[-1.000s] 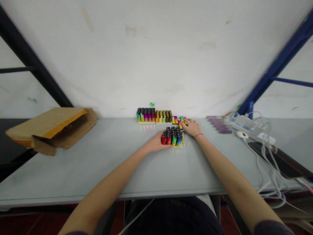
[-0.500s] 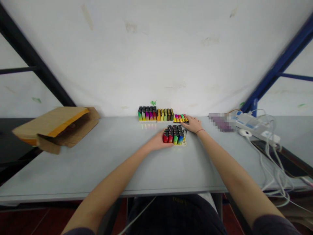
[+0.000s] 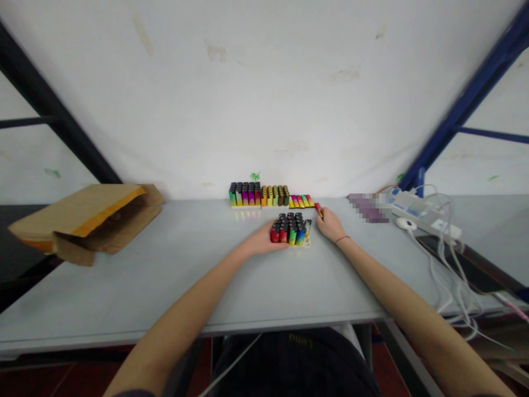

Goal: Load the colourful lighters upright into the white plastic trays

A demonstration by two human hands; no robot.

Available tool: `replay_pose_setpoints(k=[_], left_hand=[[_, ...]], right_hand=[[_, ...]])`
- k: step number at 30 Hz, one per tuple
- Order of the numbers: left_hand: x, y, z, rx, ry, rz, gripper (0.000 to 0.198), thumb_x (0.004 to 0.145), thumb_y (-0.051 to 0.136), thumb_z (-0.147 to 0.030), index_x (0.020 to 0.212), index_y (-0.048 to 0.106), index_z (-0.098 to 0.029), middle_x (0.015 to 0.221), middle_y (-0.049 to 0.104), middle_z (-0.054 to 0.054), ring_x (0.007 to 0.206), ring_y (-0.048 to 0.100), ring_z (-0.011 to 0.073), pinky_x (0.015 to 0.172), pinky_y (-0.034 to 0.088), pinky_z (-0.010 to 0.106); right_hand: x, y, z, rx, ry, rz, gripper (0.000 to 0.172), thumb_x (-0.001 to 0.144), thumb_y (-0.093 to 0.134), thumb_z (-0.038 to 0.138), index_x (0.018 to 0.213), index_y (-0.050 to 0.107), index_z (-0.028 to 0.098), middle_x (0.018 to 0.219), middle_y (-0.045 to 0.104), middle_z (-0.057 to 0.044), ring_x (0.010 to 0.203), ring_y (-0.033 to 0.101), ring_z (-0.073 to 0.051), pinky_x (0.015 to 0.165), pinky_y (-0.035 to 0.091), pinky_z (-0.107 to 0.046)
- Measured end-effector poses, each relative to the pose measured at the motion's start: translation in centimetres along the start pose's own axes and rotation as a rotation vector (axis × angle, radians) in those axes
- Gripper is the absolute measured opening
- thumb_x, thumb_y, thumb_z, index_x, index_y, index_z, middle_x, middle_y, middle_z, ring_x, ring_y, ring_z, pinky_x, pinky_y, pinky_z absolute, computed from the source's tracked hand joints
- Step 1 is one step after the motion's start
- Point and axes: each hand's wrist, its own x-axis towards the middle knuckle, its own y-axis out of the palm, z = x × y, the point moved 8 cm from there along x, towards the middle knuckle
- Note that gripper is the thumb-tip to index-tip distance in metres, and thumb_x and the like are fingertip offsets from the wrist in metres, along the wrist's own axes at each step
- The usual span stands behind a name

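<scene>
In front of me on the table stands a white tray (image 3: pixel 306 243) with upright colourful lighters (image 3: pixel 291 229) that have black tops. Its right front corner shows bare tray. My left hand (image 3: pixel 261 241) grips this tray's left side, thumb behind and fingers along the front. To the right of the tray, my right hand (image 3: pixel 330 225) pinches one red and yellow lighter (image 3: pixel 318 209), its coloured end sticking up and left. Just left of that, several loose lighters (image 3: pixel 301 201) lie side by side in a row on the table.
By the wall stand a tray of multicoloured lighters (image 3: pixel 245 194) and a tray of yellow to dark ones (image 3: pixel 275 196). At the left lies an open cardboard box (image 3: pixel 82 218). A power strip (image 3: pixel 425 212), white cables (image 3: pixel 465 298) and a dark phone-like device (image 3: pixel 458 264) fill the right side.
My right hand has drawn back to the right from the loose row and now has a lighter in its fingers. My left hand still grips the tray. The view has shifted slightly.
</scene>
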Motion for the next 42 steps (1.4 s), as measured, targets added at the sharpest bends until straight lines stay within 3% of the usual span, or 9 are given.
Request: replay_pose_setpoints(k=[4, 9, 15, 19, 24, 31, 38, 42], left_hand=[[-0.2, -0.2, -0.5, 0.006, 0.013, 0.047, 0.074, 0.067, 0.079, -0.035, 0.133, 0.051, -0.015, 0.130, 0.064, 0.011, 0.116, 0.062, 0.0312, 0.107, 0.047, 0.044], [-0.5, -0.6, -0.8, 0.026, 0.022, 0.032, 0.074, 0.066, 0.081, -0.033, 0.132, 0.052, -0.015, 0.129, 0.064, 0.011, 0.117, 0.060, 0.0327, 0.107, 0.046, 0.045], [-0.7, -0.7, -1.0, 0.011, 0.014, 0.027, 0.073, 0.067, 0.082, -0.030, 0.132, 0.052, -0.015, 0.123, 0.067, 0.010, 0.114, 0.061, 0.0319, 0.104, 0.048, 0.045], [-0.6, -0.7, -0.6, 0.019, 0.012, 0.012, 0.073, 0.066, 0.083, -0.029, 0.130, 0.053, -0.014, 0.123, 0.066, 0.010, 0.116, 0.060, 0.0323, 0.105, 0.047, 0.046], [-0.6, -0.7, -0.3, 0.034, 0.000, 0.004, 0.068, 0.066, 0.083, -0.032, 0.125, 0.055, -0.014, 0.124, 0.066, 0.010, 0.113, 0.062, 0.0318, 0.105, 0.047, 0.046], [-0.7, -0.7, -0.4, 0.023, 0.008, 0.009, 0.073, 0.066, 0.083, -0.032, 0.131, 0.052, -0.016, 0.130, 0.064, 0.012, 0.119, 0.060, 0.0323, 0.108, 0.045, 0.047], [-0.6, -0.4, -0.2, 0.021, 0.058, -0.006, 0.072, 0.067, 0.081, -0.034, 0.131, 0.052, -0.019, 0.134, 0.062, 0.011, 0.123, 0.059, 0.0316, 0.112, 0.041, 0.047], [-0.5, -0.4, 0.1, 0.018, 0.072, -0.038, 0.077, 0.066, 0.081, -0.037, 0.134, 0.050, -0.020, 0.136, 0.060, 0.012, 0.127, 0.057, 0.0326, 0.114, 0.039, 0.046]], right_hand=[[-2.9, -0.5, 1.0, -0.042, -0.076, 0.043, 0.037, 0.095, 0.037, 0.016, 0.126, 0.056, 0.009, 0.115, 0.069, -0.018, 0.107, 0.063, -0.025, 0.092, 0.043, -0.030], [-4.8, -1.7, 2.0, -0.120, -0.082, 0.031, 0.033, 0.098, 0.043, 0.030, 0.118, 0.063, 0.013, 0.111, 0.070, -0.016, 0.102, 0.064, -0.026, 0.088, 0.044, -0.031], [-5.2, -1.3, 4.6, -0.092, -0.312, 0.071, 0.038, 0.099, 0.044, 0.028, 0.131, 0.062, 0.019, 0.122, 0.069, -0.011, 0.111, 0.061, -0.024, 0.096, 0.041, -0.030], [-4.6, -1.2, 5.6, -0.081, -0.348, 0.086, 0.037, 0.098, 0.046, 0.025, 0.129, 0.064, 0.018, 0.117, 0.070, -0.011, 0.110, 0.060, -0.023, 0.095, 0.041, -0.029], [-4.3, -2.4, 3.0, -0.170, -0.142, 0.037, 0.024, 0.092, 0.052, 0.023, 0.104, 0.069, 0.014, 0.102, 0.071, -0.013, 0.096, 0.064, -0.024, 0.082, 0.044, -0.030], [-2.2, -3.1, -2.2, -0.240, 0.110, -0.037, 0.027, 0.095, 0.048, 0.026, 0.106, 0.068, 0.011, 0.107, 0.069, -0.019, 0.101, 0.066, -0.029, 0.081, 0.047, -0.033], [2.6, -1.6, -2.4, 0.021, 0.037, -0.024, 0.037, 0.094, 0.048, 0.020, 0.127, 0.065, 0.014, 0.127, 0.068, -0.016, 0.116, 0.063, -0.028, 0.098, 0.046, -0.035], [1.4, -3.2, -1.9, 0.389, -0.050, -0.123, 0.044, 0.096, 0.046, 0.033, 0.133, 0.060, 0.012, 0.133, 0.063, -0.019, 0.116, 0.063, -0.029, 0.103, 0.046, -0.043]])
